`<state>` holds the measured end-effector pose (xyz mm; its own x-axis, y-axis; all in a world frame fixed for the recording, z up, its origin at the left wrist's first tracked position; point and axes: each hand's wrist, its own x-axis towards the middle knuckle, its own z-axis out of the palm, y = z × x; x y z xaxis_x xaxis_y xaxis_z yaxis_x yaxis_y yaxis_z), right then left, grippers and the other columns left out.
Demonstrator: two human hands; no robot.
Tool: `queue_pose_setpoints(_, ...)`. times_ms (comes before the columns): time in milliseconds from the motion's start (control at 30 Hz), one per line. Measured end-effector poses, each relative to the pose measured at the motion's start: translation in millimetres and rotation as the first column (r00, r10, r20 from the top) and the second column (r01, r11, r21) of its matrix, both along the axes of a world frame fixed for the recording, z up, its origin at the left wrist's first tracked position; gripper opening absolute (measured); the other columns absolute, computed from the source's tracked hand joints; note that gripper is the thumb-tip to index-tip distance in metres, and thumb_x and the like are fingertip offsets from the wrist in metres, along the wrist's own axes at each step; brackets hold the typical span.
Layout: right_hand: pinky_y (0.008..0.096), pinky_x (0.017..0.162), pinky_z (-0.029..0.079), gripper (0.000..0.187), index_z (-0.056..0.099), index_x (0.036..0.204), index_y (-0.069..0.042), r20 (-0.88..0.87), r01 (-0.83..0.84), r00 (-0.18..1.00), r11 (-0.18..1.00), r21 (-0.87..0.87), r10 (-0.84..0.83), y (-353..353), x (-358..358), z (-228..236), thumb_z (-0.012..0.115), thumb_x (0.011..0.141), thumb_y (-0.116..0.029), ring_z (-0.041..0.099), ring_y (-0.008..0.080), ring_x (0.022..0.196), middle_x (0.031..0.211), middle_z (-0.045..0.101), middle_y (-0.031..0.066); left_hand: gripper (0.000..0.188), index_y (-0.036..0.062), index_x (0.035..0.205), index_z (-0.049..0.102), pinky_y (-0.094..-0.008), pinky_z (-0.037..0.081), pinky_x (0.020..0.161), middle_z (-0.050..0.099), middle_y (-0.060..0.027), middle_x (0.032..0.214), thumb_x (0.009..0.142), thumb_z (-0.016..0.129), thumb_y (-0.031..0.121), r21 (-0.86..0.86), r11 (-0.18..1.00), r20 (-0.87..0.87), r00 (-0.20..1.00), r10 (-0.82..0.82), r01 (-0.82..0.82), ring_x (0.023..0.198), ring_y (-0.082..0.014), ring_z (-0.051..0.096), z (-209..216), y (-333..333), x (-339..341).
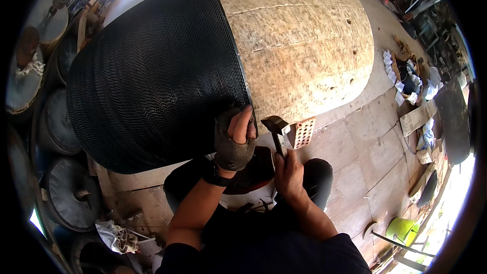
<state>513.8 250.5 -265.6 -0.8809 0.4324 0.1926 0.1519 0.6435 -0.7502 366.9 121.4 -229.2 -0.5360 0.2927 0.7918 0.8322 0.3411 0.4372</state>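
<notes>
A big barrel-shaped wooden drum [304,40] lies on its side in front of me, its left half wrapped in black ribbed covering [152,71]. My left hand [236,139], in a dark fingerless glove, is at the near right edge of the covering. Its fingers are closed together there, and whatever they may pinch is hidden. In my right hand [290,173] is a hammer [276,126], gripped by the handle. The hammer's head is up beside the bare wood, just right of my left fingers.
A perforated brick [304,132] stands against the drum's near side. Between my knees is a dark reddish container [256,170]. Several round drums [73,193] line the left. To the right are a wooden board [417,117], a yellow-green bucket [402,231] and a dark curved panel [453,122].
</notes>
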Motion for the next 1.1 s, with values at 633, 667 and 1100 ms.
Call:
queue_pose_setpoints(633, 0.0509, 0.064, 0.053, 0.027, 0.053, 0.114, 0.003, -0.032, -0.085, 0.996, 0.995, 0.049, 0.086, 6, -19, 15, 0.063, 0.094, -0.012, 0.065, 0.0459, 0.071, 0.083, 0.065, 0.0249, 0.064, -0.0014, 0.134, 0.049, -0.0463, 0.046, 0.079, 0.06, -0.0077, 0.083, 0.073, 0.068, 0.002, -0.117, 0.967, 0.1, 0.966, 0.24, -0.228, 0.085, -0.0289, 0.057, 4, 29, -1)
queue_pose_setpoints(667, 0.0505, 0.064, 0.053, 0.027, 0.053, 0.114, 0.003, 0.004, -0.088, 0.996, 0.994, 0.071, 0.088, 7, -20, 15, 0.063, 0.094, -0.012, 0.065, 0.0456, 0.071, 0.082, 0.065, 0.0246, 0.064, -0.0017, 0.133, 0.049, -0.0464, 0.046, 0.079, 0.06, -0.0078, 0.083, 0.073, 0.068, 0.002, -0.121, 0.962, 0.089, 0.963, 0.255, -0.243, 0.085, -0.029, 0.057, 3, 30, -2)
queue_pose_setpoints(1100, 0.046, 0.055, 0.051, 0.026, 0.049, 0.114, 0.012, -0.488, 0.011, 0.857, 0.94, 0.341, 0.167, 19, -5, -7, 0.056, 0.093, -0.001, 0.062, 0.0438, 0.06, 0.074, 0.061, 0.0251, 0.069, -0.0047, 0.14, 0.044, -0.0457, 0.049, 0.083, 0.063, -0.0175, 0.107, 0.077, 0.072, -0.002, -0.134, 0.973, 0.091, 0.976, 0.199, -0.186, 0.097, -0.0354, 0.06, 3, 10, 34)
